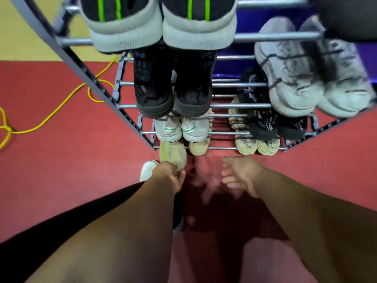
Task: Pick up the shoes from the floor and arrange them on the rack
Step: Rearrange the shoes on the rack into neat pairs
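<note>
The left hand (169, 176) has its grip clamped on the heel of a pale yellow-green knit shoe (172, 151), its toe at the lowest rail of the grey metal-rod rack (220, 148) just beyond the grip. To the right of that grip, the right hand (240, 176) hangs over the red floor (81, 160), its fingers apart and holding nothing.
</note>
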`<state>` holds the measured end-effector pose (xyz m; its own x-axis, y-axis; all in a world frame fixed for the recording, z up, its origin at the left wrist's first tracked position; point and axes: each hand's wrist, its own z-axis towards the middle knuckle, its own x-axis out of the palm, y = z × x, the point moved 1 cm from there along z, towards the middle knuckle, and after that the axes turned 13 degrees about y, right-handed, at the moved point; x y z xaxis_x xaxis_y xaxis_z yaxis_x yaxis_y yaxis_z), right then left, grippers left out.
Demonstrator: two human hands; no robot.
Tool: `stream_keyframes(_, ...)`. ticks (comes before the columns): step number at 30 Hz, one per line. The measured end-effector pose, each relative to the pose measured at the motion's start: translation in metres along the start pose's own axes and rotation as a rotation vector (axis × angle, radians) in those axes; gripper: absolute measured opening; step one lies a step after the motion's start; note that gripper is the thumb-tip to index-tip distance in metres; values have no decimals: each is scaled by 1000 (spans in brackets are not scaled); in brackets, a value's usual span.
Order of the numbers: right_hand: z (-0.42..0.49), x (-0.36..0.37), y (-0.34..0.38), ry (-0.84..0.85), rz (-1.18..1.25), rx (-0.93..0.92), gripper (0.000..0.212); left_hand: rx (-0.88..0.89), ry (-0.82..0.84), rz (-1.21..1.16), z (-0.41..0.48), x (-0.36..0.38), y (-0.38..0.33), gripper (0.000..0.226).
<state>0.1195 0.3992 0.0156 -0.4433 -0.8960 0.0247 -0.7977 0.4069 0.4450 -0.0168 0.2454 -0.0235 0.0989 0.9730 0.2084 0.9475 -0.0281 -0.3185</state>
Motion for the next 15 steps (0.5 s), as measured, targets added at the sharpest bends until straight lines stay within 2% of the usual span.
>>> stream_keyframes(4, -44, -3, -4, -38, -99, -36, 17, 21, 33, 110, -54, -4, 6, 46)
stream_keyframes(8, -86, 0, -8, -22, -131, -63, 16, -69, 39, 163, -97, -15, 16, 24)
stream_keyframes(12, -134, -4, -8, -24, -222, -100, 13, -115, 137, 366, -147, -16, 19, 31)
stream_keyframes(15, -170, -15, -7, -78, -231, -154, 18, -78, 190, 531, -184, -11, 14, 29)
